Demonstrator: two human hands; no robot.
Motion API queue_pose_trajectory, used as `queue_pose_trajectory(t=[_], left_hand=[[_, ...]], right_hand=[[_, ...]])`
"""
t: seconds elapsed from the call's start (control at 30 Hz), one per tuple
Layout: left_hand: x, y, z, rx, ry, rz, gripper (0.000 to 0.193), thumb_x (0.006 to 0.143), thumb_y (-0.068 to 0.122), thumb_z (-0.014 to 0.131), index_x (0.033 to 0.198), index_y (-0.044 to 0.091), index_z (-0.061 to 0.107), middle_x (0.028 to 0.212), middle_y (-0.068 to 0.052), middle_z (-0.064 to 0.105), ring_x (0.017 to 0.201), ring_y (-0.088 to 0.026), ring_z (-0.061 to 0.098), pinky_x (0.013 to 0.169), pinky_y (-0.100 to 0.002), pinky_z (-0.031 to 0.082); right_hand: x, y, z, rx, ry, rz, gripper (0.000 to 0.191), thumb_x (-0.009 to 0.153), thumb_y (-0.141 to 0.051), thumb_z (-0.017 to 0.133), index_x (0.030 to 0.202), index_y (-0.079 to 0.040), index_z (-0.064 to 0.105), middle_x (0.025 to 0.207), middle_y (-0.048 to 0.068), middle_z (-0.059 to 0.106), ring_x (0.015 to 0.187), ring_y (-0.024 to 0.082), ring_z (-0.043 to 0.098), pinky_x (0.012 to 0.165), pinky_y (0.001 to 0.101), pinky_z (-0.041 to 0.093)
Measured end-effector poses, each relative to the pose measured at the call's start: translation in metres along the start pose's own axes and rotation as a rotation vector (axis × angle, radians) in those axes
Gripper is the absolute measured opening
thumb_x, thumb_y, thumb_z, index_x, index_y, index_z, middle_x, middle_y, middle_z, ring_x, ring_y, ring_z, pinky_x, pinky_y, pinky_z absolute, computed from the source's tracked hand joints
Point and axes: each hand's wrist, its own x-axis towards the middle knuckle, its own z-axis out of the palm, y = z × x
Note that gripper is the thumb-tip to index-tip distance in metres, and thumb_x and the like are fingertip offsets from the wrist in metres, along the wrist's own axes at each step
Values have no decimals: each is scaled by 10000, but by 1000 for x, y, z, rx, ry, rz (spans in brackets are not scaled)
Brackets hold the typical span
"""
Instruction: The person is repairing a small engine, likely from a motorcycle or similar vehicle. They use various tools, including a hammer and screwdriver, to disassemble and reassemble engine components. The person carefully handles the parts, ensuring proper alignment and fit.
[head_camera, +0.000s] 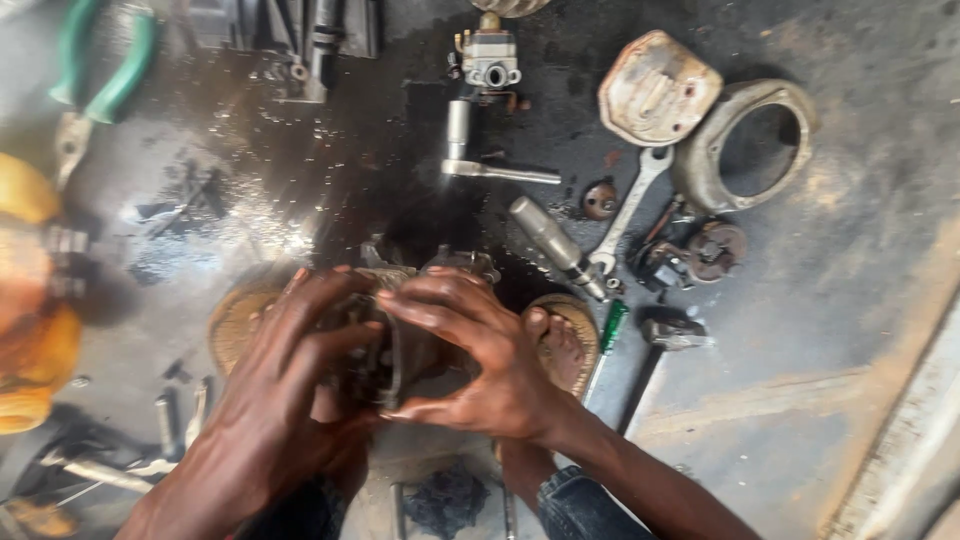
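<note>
Both hands close around one greasy metal engine part (400, 335) low in the middle of the oily floor (800, 330). The left hand (285, 375) wraps its left side, fingers curled over the top. The right hand (480, 355) grips the right side, thumb beneath. A bare foot (560, 345) in a sandal lies just right of the part. Above the part lie a socket wrench (480, 160) and a small carburetor (490, 60). An open-end spanner (630, 205) lies up and right of it; green-handled pliers (100, 75) lie far up-left.
</note>
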Motion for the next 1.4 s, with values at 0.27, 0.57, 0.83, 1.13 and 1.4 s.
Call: queue_pose_trajectory(t=[0.27, 0.57, 0.83, 1.13, 1.4], left_hand=[[-10, -13, -25, -139, 73, -131, 878, 601, 165, 922, 1306, 84, 405, 1563, -202, 411, 1498, -401, 381, 1171, -497, 412], [-26, -23, -17, -155, 153, -159, 1022, 584, 188, 923, 1428, 84, 356, 1624, -191, 332, 1531, -402, 291, 1224, -537, 341], [-27, -42, -10, -200, 258, -116, 947, 606, 244, 923, 1414, 97, 450, 1608, -166, 401, 1531, -403, 333, 1233, -571, 366], [-3, -59, -18, -237, 146, -7, 935, 591, 207, 927, 1418, 93, 506, 1570, -137, 474, 1502, -388, 406, 1182, -573, 357], [31, -63, -7, -399, -30, 47, 918, 619, 135, 869, 1455, 78, 493, 1586, -136, 473, 1515, -364, 389, 1180, -561, 337]], right_hand=[[37, -38, 16, -77, 40, -30, 976, 660, -349, 972, 1496, -113, 528, 1410, 87, 586, 1352, 303, 563, 1214, 505, 414], [49, -48, 35, -170, 90, -10, 1010, 630, -391, 976, 1489, -100, 531, 1365, 89, 584, 1268, 290, 573, 1129, 489, 432], [54, -48, 54, -224, 99, 3, 1037, 673, -431, 969, 1512, -54, 489, 1322, 152, 582, 1228, 310, 603, 1051, 479, 530], [61, -47, 54, -187, 177, 51, 939, 710, -400, 956, 1404, 43, 503, 1293, 219, 572, 1215, 341, 631, 1014, 450, 600], [53, -51, 32, -161, 205, 251, 852, 738, -342, 944, 1327, 49, 468, 1244, 215, 564, 1165, 331, 665, 964, 431, 605]])
